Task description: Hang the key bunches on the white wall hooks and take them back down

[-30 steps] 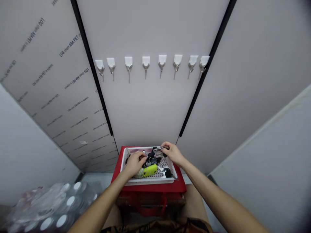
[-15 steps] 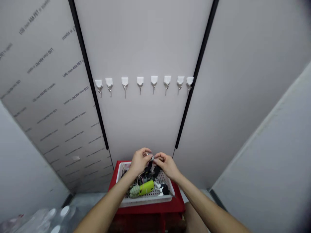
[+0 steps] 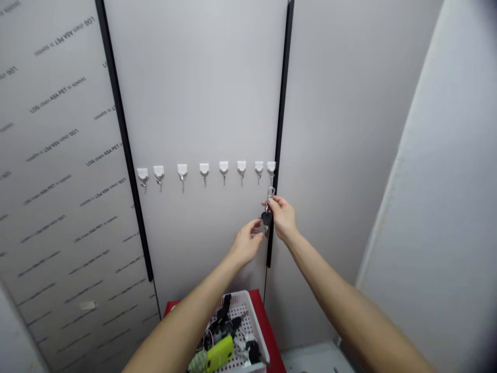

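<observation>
The fingers (image 3: 273,203) of the right hand (image 3: 284,218) are pinched shut on a metal key ring (image 3: 271,192), held just below the last white hook (image 3: 271,168) on the right; whether ring and hook touch, I cannot tell. A black key (image 3: 266,217) hangs from the ring. The left hand (image 3: 246,243) is half open beside it, thumb and fingers apart; contact with the key is unclear. Seven more hooks (image 3: 204,169) line the pale wall (image 3: 194,93). Below, a white basket (image 3: 253,314) holds black items (image 3: 221,329) and a lime-green case (image 3: 220,355).
</observation>
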Motion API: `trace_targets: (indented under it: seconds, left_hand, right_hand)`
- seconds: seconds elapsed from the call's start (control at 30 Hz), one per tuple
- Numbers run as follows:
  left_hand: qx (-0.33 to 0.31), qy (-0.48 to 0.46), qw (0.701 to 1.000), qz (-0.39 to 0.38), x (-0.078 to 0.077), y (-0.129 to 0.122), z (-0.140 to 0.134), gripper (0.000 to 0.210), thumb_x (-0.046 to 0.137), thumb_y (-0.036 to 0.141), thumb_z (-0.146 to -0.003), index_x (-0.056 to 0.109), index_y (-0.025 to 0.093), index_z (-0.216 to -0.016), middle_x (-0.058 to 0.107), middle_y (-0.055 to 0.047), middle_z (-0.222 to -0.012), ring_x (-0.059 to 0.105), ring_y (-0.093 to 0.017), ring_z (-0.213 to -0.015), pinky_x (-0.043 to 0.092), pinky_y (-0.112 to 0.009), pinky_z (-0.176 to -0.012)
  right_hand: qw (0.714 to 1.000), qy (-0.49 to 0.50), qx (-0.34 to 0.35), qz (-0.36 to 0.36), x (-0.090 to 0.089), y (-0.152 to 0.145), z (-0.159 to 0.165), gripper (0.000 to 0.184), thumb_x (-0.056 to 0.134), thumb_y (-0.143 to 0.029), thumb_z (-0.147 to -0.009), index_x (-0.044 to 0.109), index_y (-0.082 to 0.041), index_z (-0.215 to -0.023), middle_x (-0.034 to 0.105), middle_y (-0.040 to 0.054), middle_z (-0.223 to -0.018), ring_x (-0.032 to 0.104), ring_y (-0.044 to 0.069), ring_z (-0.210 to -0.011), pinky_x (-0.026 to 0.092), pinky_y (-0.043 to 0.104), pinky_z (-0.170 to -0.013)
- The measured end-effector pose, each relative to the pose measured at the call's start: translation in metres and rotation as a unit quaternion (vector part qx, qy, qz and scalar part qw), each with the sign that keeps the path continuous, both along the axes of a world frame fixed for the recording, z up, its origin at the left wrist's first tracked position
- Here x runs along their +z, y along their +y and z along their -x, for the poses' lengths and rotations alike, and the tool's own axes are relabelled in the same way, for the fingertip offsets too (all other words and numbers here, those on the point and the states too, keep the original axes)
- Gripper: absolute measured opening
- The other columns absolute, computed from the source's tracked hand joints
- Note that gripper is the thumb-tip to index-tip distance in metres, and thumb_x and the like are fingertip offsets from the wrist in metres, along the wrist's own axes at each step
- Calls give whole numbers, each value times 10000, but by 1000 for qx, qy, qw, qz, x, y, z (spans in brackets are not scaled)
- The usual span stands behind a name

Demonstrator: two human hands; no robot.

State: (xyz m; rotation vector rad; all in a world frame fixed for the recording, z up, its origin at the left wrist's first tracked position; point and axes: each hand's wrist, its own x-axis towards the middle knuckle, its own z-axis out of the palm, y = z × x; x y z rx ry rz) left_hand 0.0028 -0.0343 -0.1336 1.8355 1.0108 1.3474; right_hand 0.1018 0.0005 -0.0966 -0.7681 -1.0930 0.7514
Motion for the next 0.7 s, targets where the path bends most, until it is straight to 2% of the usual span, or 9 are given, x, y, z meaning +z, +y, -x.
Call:
trace_targets:
  seconds: [0.1, 0.2, 0.27, 0.33, 0.43, 0.53, 0.63, 0.7]
  left_hand:
    - [9, 16, 1000, -17, 20, 5, -16, 410, 426, 104, -623, 419, 144, -1031, 479, -82, -1041, 473, -151, -871, 382, -292, -752]
    - [26, 4, 999, -22, 33, 8, -24, 436, 425, 98, -623, 395, 146, -1055, 472, -79, -1055, 471, -148, -882, 374, -287, -769]
    - [34, 1, 999, -17, 33, 9, -24, 443, 425, 96, -623, 387, 142, -1063, 472, -82, -1054, 476, -143, -875, 374, -280, -769]
    - [44, 6, 999, -6, 28, 9, -20, 444, 429, 99, -622, 389, 138, -1062, 477, -86, -1045, 480, -139, -866, 377, -275, -764]
    - [67, 15, 997, 18, 12, 8, -9, 419, 431, 99, -623, 412, 116, -1040, 497, -99, -1013, 491, -133, -838, 381, -271, -755]
    - [91, 31, 994, 45, -12, 4, 11, 354, 430, 93, -624, 465, 98, -977, 531, -103, -956, 500, -126, -810, 377, -265, -757]
    - [101, 53, 991, 77, -47, -5, 38, 282, 433, 101, -625, 515, 99, -895, 556, -95, -909, 505, -124, -796, 372, -259, -761]
    - [93, 70, 988, 105, -76, -13, 58, 251, 430, 114, -627, 531, 109, -857, 567, -84, -886, 511, -123, -788, 376, -250, -753]
  right_hand:
    - [999, 36, -12, -22, 25, 13, -9, 109, 480, -237, -590, 472, -141, -641, 520, -38, -485, 365, 27, -376, 291, 144, -373]
    - [999, 41, -11, -14, 38, 22, -15, 68, 480, -202, -594, 464, -137, -605, 519, -36, -464, 362, 19, -360, 292, 135, -366]
    - [999, 37, -9, 3, 42, 26, -17, 48, 478, -178, -600, 461, -133, -593, 516, -34, -450, 365, 18, -351, 294, 133, -361]
    - [999, 33, -12, 23, 43, 29, -17, 32, 470, -158, -609, 460, -130, -597, 505, -36, -430, 370, 20, -342, 297, 134, -356]
    - [998, 14, -23, 54, 40, 32, -19, 32, 455, -147, -622, 467, -120, -611, 492, -32, -422, 385, 27, -344, 306, 139, -354]
    - [996, -37, -61, 61, 30, 33, -23, 82, 450, -164, -625, 496, -110, -665, 508, -14, -494, 423, 40, -395, 332, 153, -378]
    - [983, -100, -153, 10, 8, 31, -28, 166, 460, -198, -613, 522, -116, -743, 537, 13, -646, 476, 65, -535, 386, 195, -496]
    - [966, -153, -205, -38, -17, 23, -24, 197, 466, -209, -604, 533, -125, -770, 545, 24, -733, 486, 83, -644, 387, 229, -610]
